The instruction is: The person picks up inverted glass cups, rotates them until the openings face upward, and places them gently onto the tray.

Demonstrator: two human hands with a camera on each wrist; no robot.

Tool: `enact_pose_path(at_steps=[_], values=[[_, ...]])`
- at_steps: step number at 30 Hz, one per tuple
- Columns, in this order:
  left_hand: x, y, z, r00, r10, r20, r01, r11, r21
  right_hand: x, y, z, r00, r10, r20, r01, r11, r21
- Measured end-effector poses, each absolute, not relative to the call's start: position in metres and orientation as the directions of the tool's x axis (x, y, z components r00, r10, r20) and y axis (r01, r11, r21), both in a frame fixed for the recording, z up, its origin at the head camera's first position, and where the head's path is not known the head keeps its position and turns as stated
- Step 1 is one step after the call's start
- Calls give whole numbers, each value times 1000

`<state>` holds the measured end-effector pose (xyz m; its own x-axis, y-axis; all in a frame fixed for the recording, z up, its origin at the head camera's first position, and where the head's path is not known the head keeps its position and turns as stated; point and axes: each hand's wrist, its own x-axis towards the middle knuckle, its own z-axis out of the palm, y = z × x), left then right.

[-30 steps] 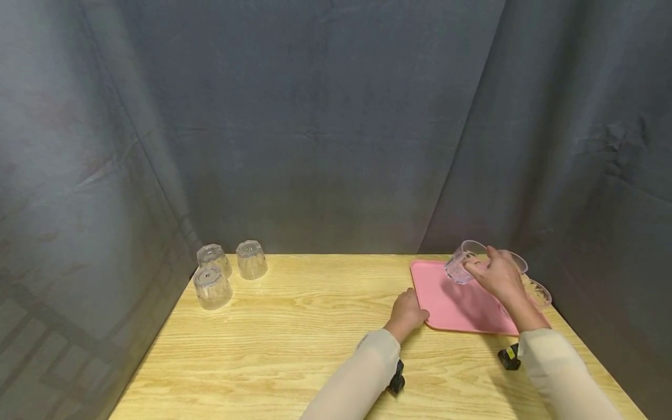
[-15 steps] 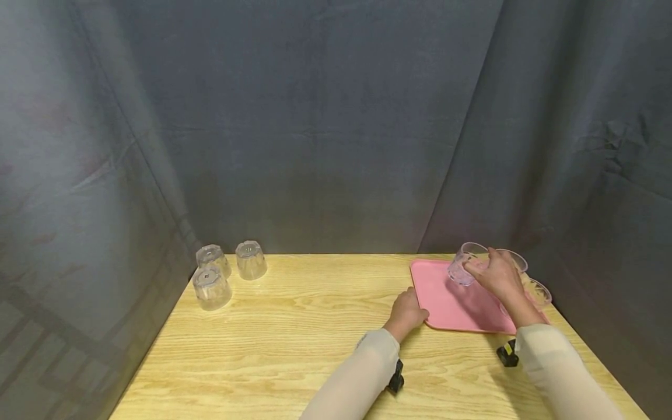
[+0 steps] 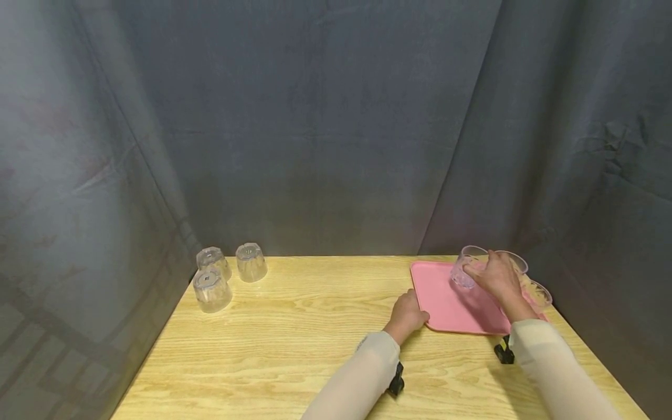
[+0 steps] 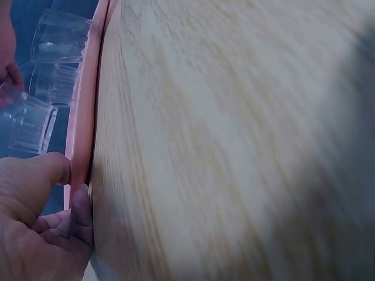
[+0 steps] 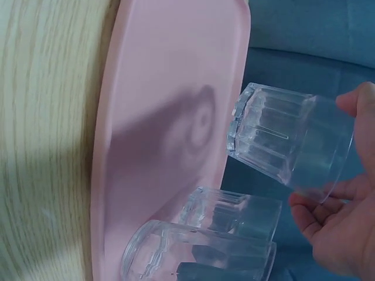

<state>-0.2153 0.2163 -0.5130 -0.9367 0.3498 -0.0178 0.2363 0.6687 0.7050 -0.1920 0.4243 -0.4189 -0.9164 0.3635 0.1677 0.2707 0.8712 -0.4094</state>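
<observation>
My right hand (image 3: pixel 496 279) grips a clear faceted tumbler (image 5: pixel 275 132) near its rim, thumb on one side and fingers on the other. It is held mouth up over the back of a pink tray (image 3: pixel 446 300), its shadow falling on the tray floor. Two more clear tumblers stand mouth up on the tray's right part, a nearer tumbler (image 5: pixel 199 252) and a smaller-looking tumbler (image 5: pixel 231 216) close behind it. At the tray's left front corner, my left hand (image 3: pixel 406 315) pinches the rim between thumb and fingers, as the left wrist view shows.
Three clear tumblers stand upside down at the table's far left: a front tumbler (image 3: pixel 212 290), a tumbler behind it (image 3: pixel 214 259) and one to the right (image 3: pixel 251 262). Grey curtains (image 3: pixel 325 128) border the wooden table (image 3: pixel 294 344) at the back and both sides.
The tumbler in my right hand has shifted slightly right and lower over the tray, and has become more upright. My left hand stays at the tray's rim.
</observation>
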Motion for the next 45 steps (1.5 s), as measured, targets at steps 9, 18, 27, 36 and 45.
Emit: enact_pose_path(at_steps=[9,18,27,36,45], values=[[-216,218,-516,-938,347,-10,240,667,705,-200,430,-428,-926,348,144,275,886,-375],[-213,216,-511,-939,343,-19,234,677,698,-203,435,-434,-932,341,124,273,884,-380],[-212,217,-508,-941,338,-31,227,694,684,-206,436,-434,-930,356,88,300,875,-380],[-215,220,-513,-939,341,-31,234,705,670,-211,437,-438,-936,347,60,298,872,-389],[-216,223,-513,-941,337,-41,232,727,646,-217,438,-442,-936,348,50,303,870,-389]])
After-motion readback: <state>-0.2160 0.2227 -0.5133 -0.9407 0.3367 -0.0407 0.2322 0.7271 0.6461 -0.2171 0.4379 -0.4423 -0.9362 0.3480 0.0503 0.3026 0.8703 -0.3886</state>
